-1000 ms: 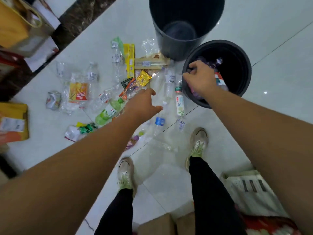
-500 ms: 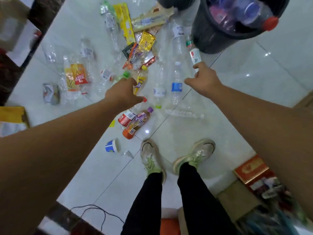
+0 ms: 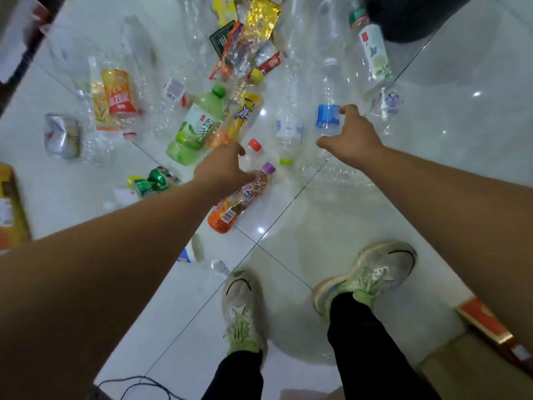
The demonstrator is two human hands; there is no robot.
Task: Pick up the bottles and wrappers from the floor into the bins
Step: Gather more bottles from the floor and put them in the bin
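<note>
Bottles and wrappers lie scattered on the white tile floor. My left hand (image 3: 223, 167) hovers low over a red-capped bottle (image 3: 253, 151) and an orange bottle with a purple cap (image 3: 240, 200), beside a green tea bottle (image 3: 196, 128); its fingers are apart and hold nothing I can see. My right hand (image 3: 350, 137) is spread around a clear bottle with a blue label (image 3: 327, 115), thumb and fingers on either side, not closed on it. A gold wrapper (image 3: 261, 21) lies farther back. One black bin's base (image 3: 409, 15) shows at the top right.
A crushed silver can (image 3: 62, 135) and a green crushed can (image 3: 153, 180) lie at the left. A yellow-labelled bottle (image 3: 116, 93) sits further left. My shoes (image 3: 366, 277) stand close below the litter. A black cable (image 3: 135, 383) runs along the bottom. A red box (image 3: 487, 326) sits at the right.
The view has dropped closer to the floor. Both hands reached down and forward: the left one onto the red-capped bottle, the right one to the blue-labelled bottle. The bins slid out of view.
</note>
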